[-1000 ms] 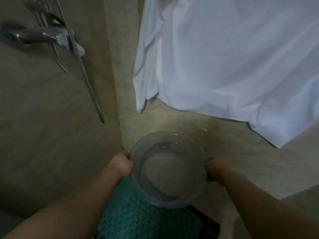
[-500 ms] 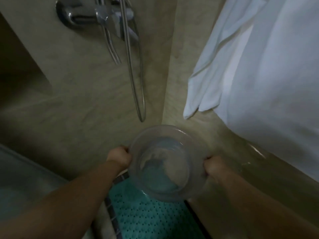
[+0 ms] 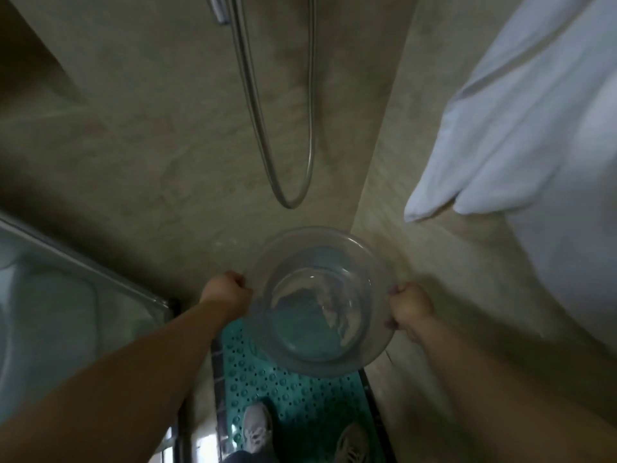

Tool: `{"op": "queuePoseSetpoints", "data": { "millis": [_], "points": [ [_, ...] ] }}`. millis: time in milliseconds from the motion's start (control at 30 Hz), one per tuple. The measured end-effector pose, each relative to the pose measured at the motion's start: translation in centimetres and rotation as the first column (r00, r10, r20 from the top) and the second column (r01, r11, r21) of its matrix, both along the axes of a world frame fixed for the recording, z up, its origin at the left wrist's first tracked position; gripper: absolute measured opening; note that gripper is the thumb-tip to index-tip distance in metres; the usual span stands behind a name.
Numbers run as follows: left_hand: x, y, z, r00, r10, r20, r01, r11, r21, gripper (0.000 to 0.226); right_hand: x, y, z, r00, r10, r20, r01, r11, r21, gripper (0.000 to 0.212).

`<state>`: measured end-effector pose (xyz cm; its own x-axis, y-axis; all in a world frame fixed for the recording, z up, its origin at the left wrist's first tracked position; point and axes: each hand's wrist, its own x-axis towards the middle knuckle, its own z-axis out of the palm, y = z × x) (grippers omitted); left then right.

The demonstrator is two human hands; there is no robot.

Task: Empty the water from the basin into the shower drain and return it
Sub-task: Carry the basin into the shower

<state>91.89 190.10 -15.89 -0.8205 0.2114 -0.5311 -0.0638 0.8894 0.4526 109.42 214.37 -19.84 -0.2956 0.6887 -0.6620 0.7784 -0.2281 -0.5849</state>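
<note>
A clear round plastic basin (image 3: 319, 304) with water in its bottom is held out in front of me, roughly level, above a teal perforated shower mat (image 3: 293, 406). My left hand (image 3: 225, 290) grips the basin's left rim. My right hand (image 3: 409, 307) grips its right rim. No drain is visible; the basin and mat cover the floor beneath.
A looped metal shower hose (image 3: 293, 198) hangs on the beige wall ahead. White cloth (image 3: 521, 135) hangs at the right. A glass shower panel (image 3: 66, 295) with a metal edge stands at the left. My two shoes (image 3: 257, 432) rest on the mat below.
The view has swung left and tilted down: the white cloth slid right, the hose came to centre, the glass panel and my shoes appeared. Both hands kept hold of the basin.
</note>
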Motion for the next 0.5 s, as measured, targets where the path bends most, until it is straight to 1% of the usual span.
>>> {"op": "queuePoseSetpoints", "data": {
  "millis": [200,300,433,500],
  "points": [
    [-2.3,3.2,-10.6,0.999,-0.033,0.01,0.034,0.999,-0.031,0.032,-2.0,2.8,-10.0,0.998,0.007,0.056,-0.008,1.0,0.023,0.021],
    [-3.2,4.4,-16.1,0.999,-0.048,-0.004,0.048,0.998,-0.051,0.03,-2.6,3.6,-15.5,0.997,0.015,0.081,-0.017,1.0,0.019,0.022],
    [-4.7,5.6,-24.0,0.998,-0.07,-0.001,0.07,0.996,-0.047,0.024,-3.6,4.5,-24.0,0.992,0.04,0.118,-0.051,0.995,0.086,0.03],
    [-5.6,6.0,-27.9,0.997,-0.08,-0.002,0.08,0.996,-0.044,0.023,-4.1,4.8,-28.1,0.992,0.038,0.117,-0.05,0.994,0.099,0.03]
  ]
}}
